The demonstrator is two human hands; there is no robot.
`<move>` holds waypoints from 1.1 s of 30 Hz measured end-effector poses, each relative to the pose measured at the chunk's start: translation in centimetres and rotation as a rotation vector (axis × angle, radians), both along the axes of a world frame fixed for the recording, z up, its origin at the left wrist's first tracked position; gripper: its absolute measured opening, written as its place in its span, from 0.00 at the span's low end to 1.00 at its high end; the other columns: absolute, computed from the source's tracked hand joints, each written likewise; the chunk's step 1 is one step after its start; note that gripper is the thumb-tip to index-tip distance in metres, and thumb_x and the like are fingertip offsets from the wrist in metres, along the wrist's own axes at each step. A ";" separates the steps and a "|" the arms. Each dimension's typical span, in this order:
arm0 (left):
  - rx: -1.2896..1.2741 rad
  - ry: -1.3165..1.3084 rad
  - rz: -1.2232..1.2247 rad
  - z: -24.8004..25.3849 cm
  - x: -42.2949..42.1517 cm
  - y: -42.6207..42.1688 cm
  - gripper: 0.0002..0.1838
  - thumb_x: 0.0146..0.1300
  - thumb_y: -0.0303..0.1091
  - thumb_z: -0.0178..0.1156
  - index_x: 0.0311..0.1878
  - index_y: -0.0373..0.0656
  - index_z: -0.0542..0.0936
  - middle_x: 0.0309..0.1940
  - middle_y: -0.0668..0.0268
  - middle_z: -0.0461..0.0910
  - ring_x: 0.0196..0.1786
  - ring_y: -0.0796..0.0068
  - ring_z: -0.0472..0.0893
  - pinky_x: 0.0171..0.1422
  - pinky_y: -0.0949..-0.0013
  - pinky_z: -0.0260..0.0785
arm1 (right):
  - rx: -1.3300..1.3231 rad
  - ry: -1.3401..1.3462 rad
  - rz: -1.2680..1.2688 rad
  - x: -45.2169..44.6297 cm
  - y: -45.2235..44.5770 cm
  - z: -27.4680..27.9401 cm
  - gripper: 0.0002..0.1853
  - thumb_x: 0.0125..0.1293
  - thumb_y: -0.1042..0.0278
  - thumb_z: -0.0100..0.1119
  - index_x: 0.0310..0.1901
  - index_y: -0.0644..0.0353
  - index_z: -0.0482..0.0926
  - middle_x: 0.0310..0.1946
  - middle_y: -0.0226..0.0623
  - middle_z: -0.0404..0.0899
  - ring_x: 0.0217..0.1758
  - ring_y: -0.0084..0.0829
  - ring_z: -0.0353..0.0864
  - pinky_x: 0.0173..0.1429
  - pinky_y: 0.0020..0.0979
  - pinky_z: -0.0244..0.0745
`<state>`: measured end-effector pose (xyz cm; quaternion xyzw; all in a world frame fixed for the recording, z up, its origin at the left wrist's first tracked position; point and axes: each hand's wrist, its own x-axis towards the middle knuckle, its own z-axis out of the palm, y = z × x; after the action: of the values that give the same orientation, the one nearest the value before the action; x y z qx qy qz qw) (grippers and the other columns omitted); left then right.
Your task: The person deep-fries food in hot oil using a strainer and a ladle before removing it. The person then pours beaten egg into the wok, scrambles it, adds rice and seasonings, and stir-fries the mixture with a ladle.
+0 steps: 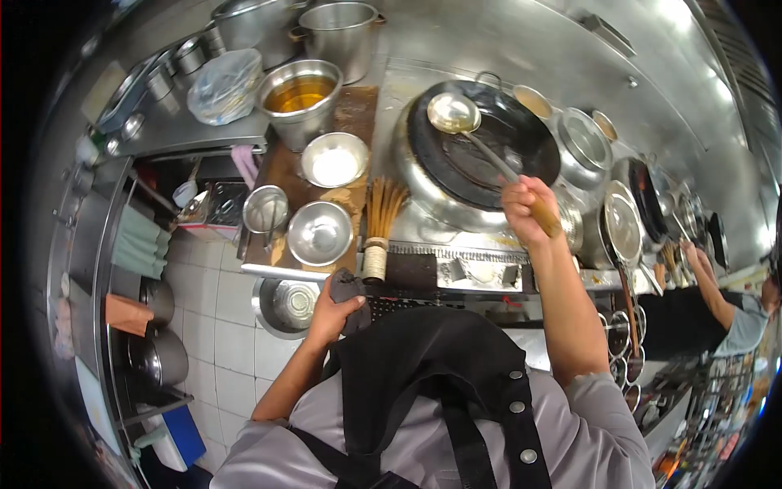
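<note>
My right hand [531, 210] is closed round the wooden handle of a ladle [454, 113]. The ladle's bowl is over the far left part of a black wok [533, 147], which sits on the stove. Some pale liquid seems to lie in the bowl. Near the counter's front edge, my left hand [330, 308] grips a dark grey cloth [349, 293]. Just right of that hand stands a bamboo wok brush [377, 236] with its bristles up and a string-wrapped handle. Steel bowls [320, 234] rest on the board left of the brush.
A steel pot of yellow oil [299, 96] stands at the back left, beside a plastic bag [226, 86]. Tall stockpots [342, 37] are behind it. A strainer [623, 224] lies right of the wok. Farther right, another person [709, 297] works at the same stove line.
</note>
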<state>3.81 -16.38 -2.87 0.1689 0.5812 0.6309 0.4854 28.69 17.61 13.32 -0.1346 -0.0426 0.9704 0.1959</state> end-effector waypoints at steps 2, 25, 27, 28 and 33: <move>0.025 0.138 -0.027 -1.5 -0.8 -0.5 0.39 0.57 0.25 0.73 0.72 0.38 0.66 0.53 0.62 0.81 0.54 0.71 0.81 0.60 0.66 0.75 | 0.128 0.094 0.029 -2.3 -1.6 1.3 0.16 0.73 0.67 0.55 0.55 0.71 0.75 0.30 0.29 0.74 0.27 0.21 0.72 0.29 0.26 0.68; 0.038 0.115 -0.419 -1.5 3.2 8.4 0.35 0.57 0.29 0.75 0.67 0.39 0.70 0.49 0.63 0.82 0.51 0.74 0.81 0.58 0.67 0.75 | 1.663 -1.795 -0.020 13.0 -5.5 3.6 0.33 0.57 0.74 0.63 0.68 0.61 0.71 0.39 0.58 0.86 0.47 0.54 0.87 0.55 0.43 0.79; 0.054 0.139 -0.552 -1.3 5.4 10.5 0.37 0.56 0.32 0.76 0.67 0.39 0.71 0.51 0.62 0.82 0.51 0.72 0.81 0.58 0.67 0.75 | 1.478 -1.776 -0.189 15.8 -8.3 1.5 0.35 0.58 0.74 0.63 0.70 0.60 0.70 0.33 0.51 0.85 0.38 0.44 0.87 0.48 0.40 0.81; 0.059 0.139 -0.596 -0.9 6.7 11.4 0.37 0.56 0.32 0.76 0.67 0.39 0.71 0.51 0.62 0.82 0.51 0.72 0.81 0.58 0.67 0.75 | 1.384 -1.755 -0.252 17.0 -9.9 0.6 0.36 0.60 0.74 0.63 0.72 0.58 0.68 0.29 0.46 0.84 0.34 0.38 0.86 0.43 0.39 0.82; -0.046 0.337 -1.013 1.2 16.5 15.5 0.42 0.55 0.35 0.77 0.71 0.35 0.66 0.53 0.56 0.82 0.52 0.66 0.83 0.60 0.64 0.76 | 0.684 -1.023 -0.511 23.2 -22.6 -1.2 0.34 0.69 0.73 0.60 0.75 0.49 0.63 0.27 0.29 0.74 0.23 0.20 0.74 0.26 0.23 0.71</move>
<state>20.28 -0.88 -1.63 0.5166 0.5104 0.2691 0.6327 51.93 -4.97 12.11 -0.5141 -0.4023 0.6391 0.4067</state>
